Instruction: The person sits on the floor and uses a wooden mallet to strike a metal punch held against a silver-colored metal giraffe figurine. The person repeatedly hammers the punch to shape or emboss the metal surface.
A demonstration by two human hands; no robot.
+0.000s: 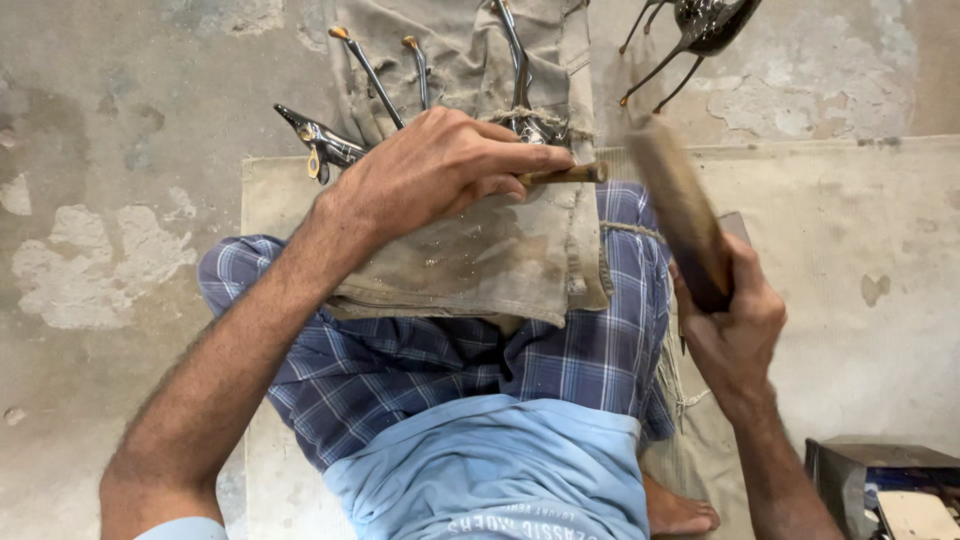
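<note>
Blurred beyond detail — wooden mallet gripped in right hand. Left hand closed on thin chisel, metal piece half hidden in beige cloth. Patchy concrete floor — pale mat.

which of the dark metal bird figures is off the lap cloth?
The glossy black bird figure at top right, on the bare floor, thin legs out. The other one lies at the cloth edge beside the left hand.

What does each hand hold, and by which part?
The left hand grips a thin chisel along its shaft, only the tip protruding. The right hand holds a wooden mallet by its lower end.
</note>
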